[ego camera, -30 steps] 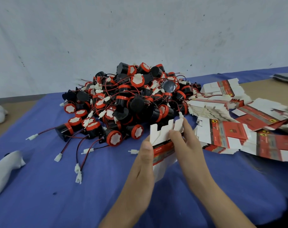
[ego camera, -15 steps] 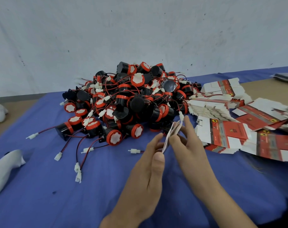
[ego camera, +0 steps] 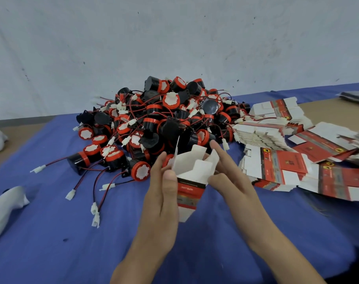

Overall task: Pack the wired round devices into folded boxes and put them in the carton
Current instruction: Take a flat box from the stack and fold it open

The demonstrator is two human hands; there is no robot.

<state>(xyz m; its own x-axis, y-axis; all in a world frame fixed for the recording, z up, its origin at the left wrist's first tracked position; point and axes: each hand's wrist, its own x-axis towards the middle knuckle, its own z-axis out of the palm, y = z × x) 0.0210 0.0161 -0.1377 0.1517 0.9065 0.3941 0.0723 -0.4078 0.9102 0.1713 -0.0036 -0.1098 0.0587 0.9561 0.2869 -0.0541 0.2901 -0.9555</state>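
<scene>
The box (ego camera: 192, 181), white inside with a red, black and grey printed band, was half opened into a tube and held upright over the blue cloth (ego camera: 51, 232), its top flaps standing loose and its mouth turned toward the pile. The left hand (ego camera: 164, 193) gripped its left side, thumb laid flat on the printed face and fingers curled behind the far wall. The right hand (ego camera: 230, 175) held the other side, thumb pressed against the right edge and fingers reaching round the back of a raised flap, the forefinger stretched out toward the pile. Just beyond the box lay the heap of round devices (ego camera: 164, 124), black bodies with red rings and white faces, their red and black wires and white plugs trailing out over the cloth to the left. To the right, flat unfolded boxes (ego camera: 277, 167) were spread in overlapping stacks, touching the heap's edge. A white cloth bundle (ego camera: 4, 201) lay near the left edge of the cloth, well apart from the hands.
</scene>
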